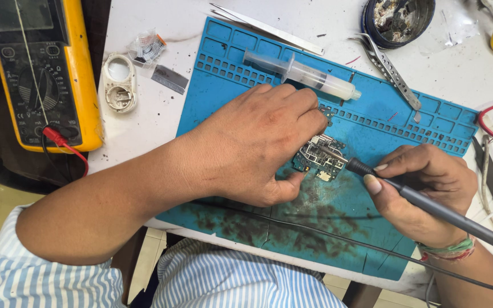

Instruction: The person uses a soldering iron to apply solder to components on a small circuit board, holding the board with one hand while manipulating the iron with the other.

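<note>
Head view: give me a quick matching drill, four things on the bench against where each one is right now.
Things:
1. circuit board
2. syringe
3. multimeter
4. soldering iron

Places:
A. off the mat, at the far left of the bench
B. in the right hand, tip on the board
C. lying across the top of the blue mat
D. under the fingertips of the left hand, mid-mat

Pairs: 1-D, 2-C, 3-A, 4-B
</note>
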